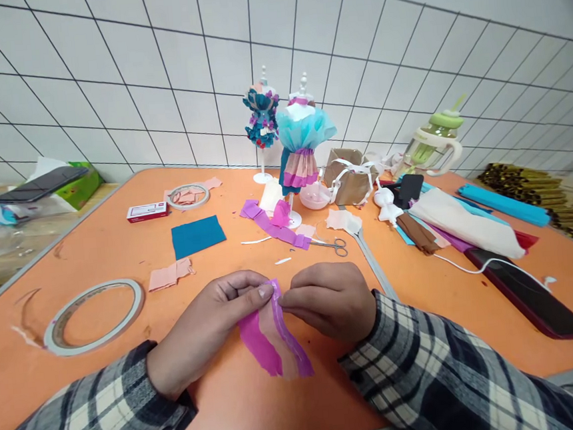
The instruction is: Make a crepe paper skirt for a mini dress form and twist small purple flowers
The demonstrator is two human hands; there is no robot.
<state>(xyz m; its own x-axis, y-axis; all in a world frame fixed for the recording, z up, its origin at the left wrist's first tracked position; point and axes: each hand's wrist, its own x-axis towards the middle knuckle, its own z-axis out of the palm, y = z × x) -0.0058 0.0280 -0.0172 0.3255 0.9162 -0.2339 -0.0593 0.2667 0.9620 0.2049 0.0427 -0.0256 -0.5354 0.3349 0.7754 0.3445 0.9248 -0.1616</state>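
Near the front of the orange table (223,408), a layered strip of crepe paper (272,343) in magenta, peach and purple hangs from my fingers. A thin pale line, like tape, runs along its purple edge. My left hand (224,307) pinches the top end between thumb and fingers. Curled at the purple edge, my right hand (328,298) has its fingertips pressed together there; what they hold, if anything, is hidden. Beyond the hands lie small scissors (337,245) beside a purple paper strip (272,228). A small dress form (304,133) wears a blue, purple and peach paper dress.
A large tape roll (95,319) lies at left, a smaller tape roll (188,197) farther back. Blue paper (198,237), a staple-sized box (147,212) and peach scraps (170,275) lie around. At right are paper rolls (462,220), a dark phone-like device (529,294) and a bottle (431,145).
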